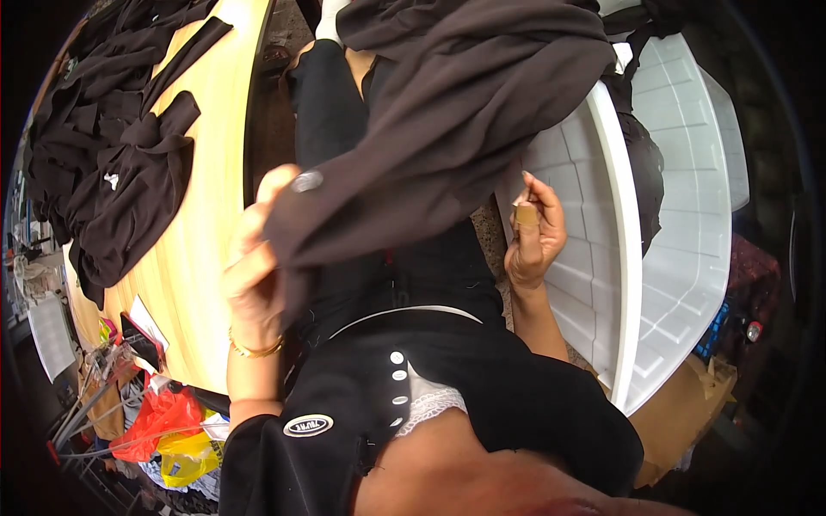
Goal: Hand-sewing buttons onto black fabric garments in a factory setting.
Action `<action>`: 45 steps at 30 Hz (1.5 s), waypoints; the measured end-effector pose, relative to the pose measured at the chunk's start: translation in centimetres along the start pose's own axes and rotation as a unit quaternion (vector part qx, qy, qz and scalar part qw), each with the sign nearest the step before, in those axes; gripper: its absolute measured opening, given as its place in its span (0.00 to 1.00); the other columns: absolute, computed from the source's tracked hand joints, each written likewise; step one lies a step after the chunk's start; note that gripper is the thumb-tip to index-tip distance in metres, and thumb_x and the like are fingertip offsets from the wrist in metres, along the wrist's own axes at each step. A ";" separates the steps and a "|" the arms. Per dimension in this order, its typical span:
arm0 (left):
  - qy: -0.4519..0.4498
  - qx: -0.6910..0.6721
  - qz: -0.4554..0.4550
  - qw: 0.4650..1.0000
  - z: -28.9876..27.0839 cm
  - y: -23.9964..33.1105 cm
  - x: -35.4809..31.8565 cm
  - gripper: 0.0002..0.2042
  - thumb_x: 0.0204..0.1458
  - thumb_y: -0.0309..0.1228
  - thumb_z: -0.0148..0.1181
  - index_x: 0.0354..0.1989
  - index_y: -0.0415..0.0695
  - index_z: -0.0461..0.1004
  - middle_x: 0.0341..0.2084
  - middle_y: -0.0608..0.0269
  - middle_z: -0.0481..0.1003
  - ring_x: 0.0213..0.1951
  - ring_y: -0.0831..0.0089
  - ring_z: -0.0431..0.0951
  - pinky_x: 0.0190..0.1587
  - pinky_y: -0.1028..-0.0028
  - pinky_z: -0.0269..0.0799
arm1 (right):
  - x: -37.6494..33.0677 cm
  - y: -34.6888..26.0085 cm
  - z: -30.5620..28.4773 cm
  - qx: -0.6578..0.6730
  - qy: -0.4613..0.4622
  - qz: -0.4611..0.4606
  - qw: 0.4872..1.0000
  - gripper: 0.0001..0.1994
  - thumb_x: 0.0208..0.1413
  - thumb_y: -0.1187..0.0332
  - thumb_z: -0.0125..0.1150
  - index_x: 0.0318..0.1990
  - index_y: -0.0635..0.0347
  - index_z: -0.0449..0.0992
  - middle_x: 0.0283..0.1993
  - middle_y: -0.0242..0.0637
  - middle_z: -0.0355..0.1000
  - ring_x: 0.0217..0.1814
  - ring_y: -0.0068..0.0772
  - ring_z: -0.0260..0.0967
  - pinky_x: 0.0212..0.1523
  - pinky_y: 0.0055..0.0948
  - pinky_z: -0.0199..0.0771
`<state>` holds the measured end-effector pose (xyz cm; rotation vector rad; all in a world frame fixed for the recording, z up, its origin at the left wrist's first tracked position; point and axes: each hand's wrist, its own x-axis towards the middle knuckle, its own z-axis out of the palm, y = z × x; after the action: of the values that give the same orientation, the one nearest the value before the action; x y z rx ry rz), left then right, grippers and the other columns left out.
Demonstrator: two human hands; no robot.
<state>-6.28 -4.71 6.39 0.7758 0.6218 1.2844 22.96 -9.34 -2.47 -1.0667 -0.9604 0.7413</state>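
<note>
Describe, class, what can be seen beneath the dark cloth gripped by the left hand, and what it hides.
Beneath the dark cloth held by the left hand, black-clothed legs show at its edges. Whatever lies directly behind it, including part of those legs, is covered.

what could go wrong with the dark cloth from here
The dark cloth might slip, since only the left hand visibly grips it. The gold bracelet on that wrist could snag the weave. The tan wrap on the thumb of the right hand might catch or peel.
</note>
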 end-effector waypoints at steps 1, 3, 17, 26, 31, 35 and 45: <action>-0.067 0.009 0.001 0.998 0.6 -0.9 1.0 0.08 0.47 0.32 0.62 0.32 0.42 0.77 0.61 0.46 0.59 0.57 0.55 0.68 0.64 0.63 0.56 | -0.1 -0.6 0.3 0.013 0.008 -0.029 0.999 0.15 0.59 0.78 0.55 0.53 0.74 0.70 0.48 0.37 0.69 0.46 0.20 0.66 0.51 0.17 0.64; -0.159 0.091 0.044 0.982 2.4 -2.9 2.8 0.09 0.48 0.30 0.63 0.24 0.41 0.69 0.65 0.43 0.55 0.63 0.57 0.61 0.64 0.65 0.53 | -0.3 -1.8 1.0 0.008 0.019 -0.022 1.000 0.18 0.57 0.72 0.61 0.53 0.73 0.70 0.41 0.33 0.66 0.38 0.16 0.61 0.41 0.15 0.62; -0.249 0.466 0.016 0.849 6.6 -8.0 6.8 0.04 0.58 0.22 0.58 0.38 0.36 0.75 0.32 0.70 0.74 0.33 0.86 0.72 0.35 0.86 0.67 | 0.6 -1.6 -0.9 -0.123 -0.069 0.157 0.978 0.07 0.52 0.77 0.67 0.38 0.64 0.75 0.24 0.17 0.58 0.24 0.08 0.51 0.25 0.12 0.52; -0.229 0.316 -0.172 0.904 4.5 -8.3 7.5 0.12 0.60 0.31 0.57 0.46 0.37 0.78 0.29 0.68 0.77 0.28 0.84 0.75 0.35 0.83 0.72 | 3.8 -1.9 -2.1 -0.035 -0.052 0.165 0.984 0.10 0.59 0.70 0.60 0.45 0.64 0.76 0.29 0.20 0.68 0.26 0.08 0.56 0.24 0.12 0.53; -0.180 0.268 -0.204 0.924 5.0 -8.2 7.3 0.12 0.61 0.32 0.56 0.45 0.36 0.78 0.27 0.65 0.77 0.25 0.82 0.76 0.32 0.83 0.71 | 2.9 -3.0 -1.4 -0.281 -0.081 -0.162 0.942 0.16 0.64 0.67 0.53 0.55 0.66 0.70 0.38 0.30 0.68 0.32 0.17 0.58 0.34 0.19 0.62; -0.185 0.237 -0.224 0.927 5.0 -8.6 7.2 0.13 0.61 0.33 0.55 0.45 0.37 0.78 0.26 0.66 0.77 0.26 0.82 0.76 0.32 0.83 0.70 | 3.0 -3.6 0.2 -0.355 -0.135 -0.244 0.892 0.17 0.48 0.63 0.70 0.46 0.59 0.79 0.31 0.33 0.72 0.25 0.25 0.67 0.25 0.21 0.69; -0.213 0.226 -0.178 0.934 6.2 -8.6 6.9 0.13 0.62 0.34 0.55 0.46 0.38 0.78 0.27 0.66 0.76 0.26 0.82 0.75 0.32 0.84 0.69 | 2.7 -2.1 -0.2 -0.344 -0.115 -0.258 0.895 0.20 0.44 0.66 0.73 0.48 0.59 0.81 0.30 0.31 0.70 0.26 0.23 0.66 0.25 0.21 0.67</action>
<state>5.04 0.25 3.41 1.2172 0.6721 0.6104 24.32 -7.73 0.23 -1.2536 -1.7041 0.0628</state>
